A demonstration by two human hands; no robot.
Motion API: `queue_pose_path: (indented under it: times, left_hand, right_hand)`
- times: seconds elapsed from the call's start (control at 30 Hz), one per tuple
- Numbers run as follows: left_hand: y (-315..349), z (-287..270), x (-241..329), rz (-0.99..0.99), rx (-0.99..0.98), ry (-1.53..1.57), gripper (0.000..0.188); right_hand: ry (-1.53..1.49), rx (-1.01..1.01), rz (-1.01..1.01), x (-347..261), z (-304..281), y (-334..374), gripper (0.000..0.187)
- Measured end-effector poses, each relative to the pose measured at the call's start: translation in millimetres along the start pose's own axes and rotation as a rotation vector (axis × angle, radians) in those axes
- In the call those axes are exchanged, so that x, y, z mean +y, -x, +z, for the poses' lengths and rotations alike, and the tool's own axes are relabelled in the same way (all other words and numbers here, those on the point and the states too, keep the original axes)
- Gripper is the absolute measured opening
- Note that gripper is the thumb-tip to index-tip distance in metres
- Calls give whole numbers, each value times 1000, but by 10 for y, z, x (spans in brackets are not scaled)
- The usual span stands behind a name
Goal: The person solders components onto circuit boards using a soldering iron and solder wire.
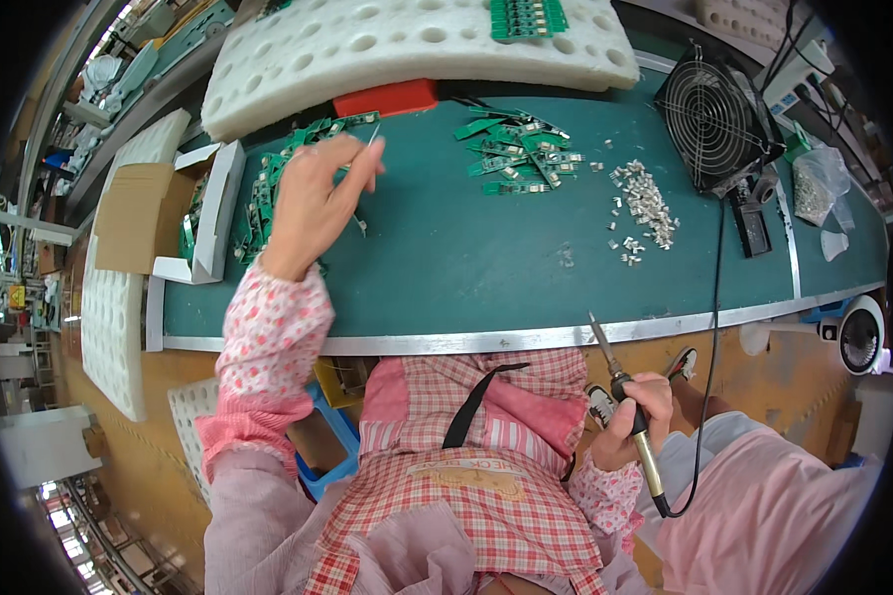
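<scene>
My right hand [645, 412] is closed round the handle of a soldering iron [643, 436], held in front of the bench edge with its tip pointing up and slightly left. A black cord runs from its lower end. My left hand [318, 198] is over the left part of the green bench mat, its fingers bent together. A thin silvery piece [374, 133] sticks up from the fingertips; its kind is unclear. Beside and partly behind that hand lies a pile of narrow green circuit boards [260, 203]. A second board pile [526, 154] lies at mid-bench.
Small silvery metal parts [647, 203] lie scattered on the mat [446, 268]. At the right stand a black fan [712, 119] and a plastic bag [819, 185]. White perforated foam [407, 50] and a red piece [385, 97] are at the back. An open cardboard box [213, 223] sits left.
</scene>
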State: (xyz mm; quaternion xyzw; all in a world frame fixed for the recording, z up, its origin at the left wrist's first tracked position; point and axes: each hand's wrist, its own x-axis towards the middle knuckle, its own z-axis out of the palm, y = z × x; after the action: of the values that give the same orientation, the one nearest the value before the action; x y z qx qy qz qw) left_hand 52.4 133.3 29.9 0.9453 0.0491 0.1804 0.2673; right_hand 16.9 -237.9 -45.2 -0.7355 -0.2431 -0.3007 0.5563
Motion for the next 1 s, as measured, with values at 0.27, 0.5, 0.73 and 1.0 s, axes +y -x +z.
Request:
queue_pose_path:
  times: [0.27, 0.5, 0.73, 1.0]
  left_hand:
    - [455, -21, -277, 378, -114, -332, 19]
    - [481, 372, 307, 400, -87, 112, 14]
    - [731, 791, 706, 382, -34, -129, 27]
    - [794, 742, 595, 119, -73, 31, 33]
  right_hand:
    - [-30, -42, 16, -47, 150, -7, 21]
    - [59, -117, 143, -192, 185, -19, 20]
    - [98, -226, 157, -246, 390, -137, 30]
    - [104, -260, 145, -198, 482, -168, 32]
